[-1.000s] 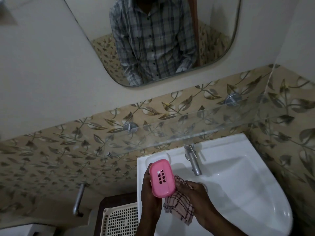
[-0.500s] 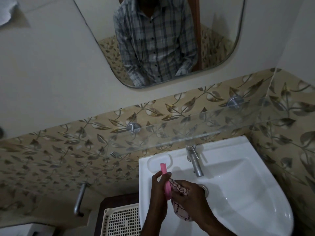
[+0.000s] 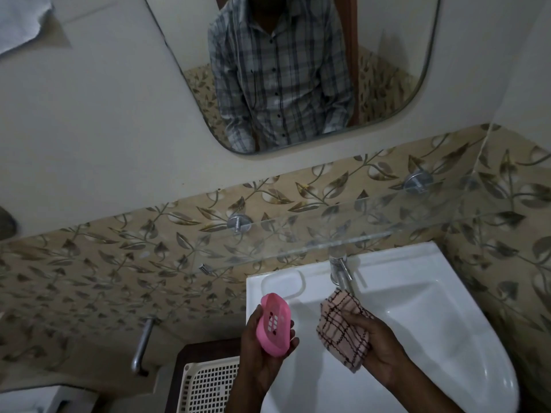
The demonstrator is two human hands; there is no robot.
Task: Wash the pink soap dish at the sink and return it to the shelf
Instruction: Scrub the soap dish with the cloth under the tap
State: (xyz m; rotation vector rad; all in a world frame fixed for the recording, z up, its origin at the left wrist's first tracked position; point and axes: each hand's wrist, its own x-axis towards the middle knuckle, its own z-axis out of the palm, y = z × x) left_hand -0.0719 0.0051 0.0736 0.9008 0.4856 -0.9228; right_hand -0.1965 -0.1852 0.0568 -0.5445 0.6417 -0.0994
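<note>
Pink oval plastic soap dish (image 3: pixel 273 324) stands nearly upright in the left hand (image 3: pixel 262 356). Its long axis runs from the palm up toward the wall, the top end leaning slightly right, and the slotted face is turned toward the camera. The thumb lies along its left edge and the fingertips (image 3: pixel 293 338) curl round from behind to its right edge, so the dish sits clamped between them, its lower end against the palm.

The right hand (image 3: pixel 380 344), well apart from the dish, pinches a bunched pink cloth with dark checks (image 3: pixel 343 329) between thumb and curled fingers.

Both hands hang over the white ceramic sink (image 3: pixel 417 296), the dish at its left rim. A chrome tap (image 3: pixel 340 271) stands behind the cloth. A clear glass shelf (image 3: pixel 328 234) crosses the leaf-patterned tiles above, and a white lattice plastic basket (image 3: pixel 208 383) sits lower left.
</note>
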